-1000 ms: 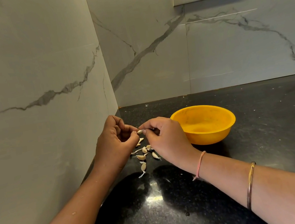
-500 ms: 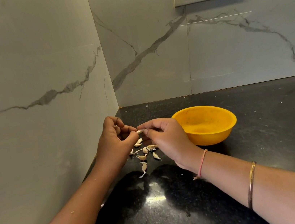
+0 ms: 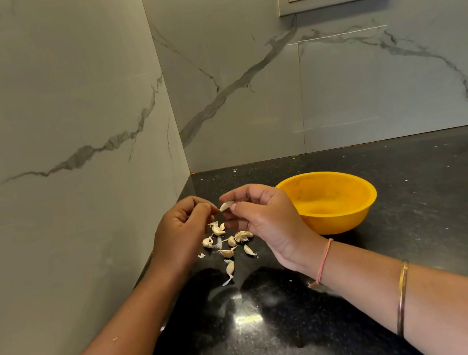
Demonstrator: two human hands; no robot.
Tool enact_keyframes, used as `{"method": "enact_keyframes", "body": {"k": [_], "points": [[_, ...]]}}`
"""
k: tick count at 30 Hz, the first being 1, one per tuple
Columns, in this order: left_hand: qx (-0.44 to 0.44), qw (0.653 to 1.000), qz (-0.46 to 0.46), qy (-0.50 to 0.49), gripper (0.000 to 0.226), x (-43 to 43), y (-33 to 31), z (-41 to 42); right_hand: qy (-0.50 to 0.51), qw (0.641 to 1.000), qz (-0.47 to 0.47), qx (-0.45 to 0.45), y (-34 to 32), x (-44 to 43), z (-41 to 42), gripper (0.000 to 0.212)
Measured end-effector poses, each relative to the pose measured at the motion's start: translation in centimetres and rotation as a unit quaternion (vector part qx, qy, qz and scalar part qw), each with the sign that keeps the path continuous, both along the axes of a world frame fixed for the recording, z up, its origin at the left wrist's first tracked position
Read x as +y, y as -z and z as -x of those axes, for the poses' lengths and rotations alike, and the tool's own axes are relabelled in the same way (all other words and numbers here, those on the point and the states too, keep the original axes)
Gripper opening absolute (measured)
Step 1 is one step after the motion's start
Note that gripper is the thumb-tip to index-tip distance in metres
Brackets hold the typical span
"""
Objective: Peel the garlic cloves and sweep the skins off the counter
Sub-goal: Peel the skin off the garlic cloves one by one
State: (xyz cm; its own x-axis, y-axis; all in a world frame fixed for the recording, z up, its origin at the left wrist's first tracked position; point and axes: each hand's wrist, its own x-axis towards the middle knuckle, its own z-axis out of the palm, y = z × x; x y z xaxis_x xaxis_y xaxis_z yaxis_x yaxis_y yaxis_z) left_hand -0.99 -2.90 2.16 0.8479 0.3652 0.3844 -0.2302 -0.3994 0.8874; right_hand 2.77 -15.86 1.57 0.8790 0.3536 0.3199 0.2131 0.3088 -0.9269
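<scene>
Now R hand fingers clamped on garlic clove, L hand fingers pinching its tip; loose cloves below on tabletop, nr back-left corner, yellow bowl beside.

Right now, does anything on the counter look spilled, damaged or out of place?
Nothing damaged. Garlic cloves and loose skins lie scattered on the black counter left of the upright yellow bowl, as expected mid-peel. The right hand pinches one clove.

garlic clove half hidden by fingers, forearms cut off below
</scene>
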Motion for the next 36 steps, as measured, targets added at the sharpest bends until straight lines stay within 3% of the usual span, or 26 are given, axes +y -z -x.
{"method": "enact_keyframes", "body": {"k": [4,9,17,25,36], "points": [[0.003,0.999,0.007,0.032,0.022,-0.2,-0.1,0.2,0.017,1.0,0.006,-0.017,0.1,-0.1,0.1,0.013],[-0.004,1.0,-0.016,0.023,0.015,-0.2,-0.1,0.3,0.073,0.989,0.084,-0.094,0.3,0.1,-0.1,0.016],[-0.001,0.999,-0.012,0.029,0.013,-0.3,-0.1,0.3,0.17,0.92,0.221,-0.276,0.9,0.2,-0.1,0.013],[0.013,0.999,0.018,0.041,0.013,-0.3,-0.3,0.5,0.204,0.889,0.242,-0.331,0.8,0.0,-0.1,0.01],[0.036,0.993,0.091,0.059,0.013,-0.2,-0.1,0.2,0.221,0.873,0.25,-0.357,1.0,0.1,-0.6,0.008]]}}
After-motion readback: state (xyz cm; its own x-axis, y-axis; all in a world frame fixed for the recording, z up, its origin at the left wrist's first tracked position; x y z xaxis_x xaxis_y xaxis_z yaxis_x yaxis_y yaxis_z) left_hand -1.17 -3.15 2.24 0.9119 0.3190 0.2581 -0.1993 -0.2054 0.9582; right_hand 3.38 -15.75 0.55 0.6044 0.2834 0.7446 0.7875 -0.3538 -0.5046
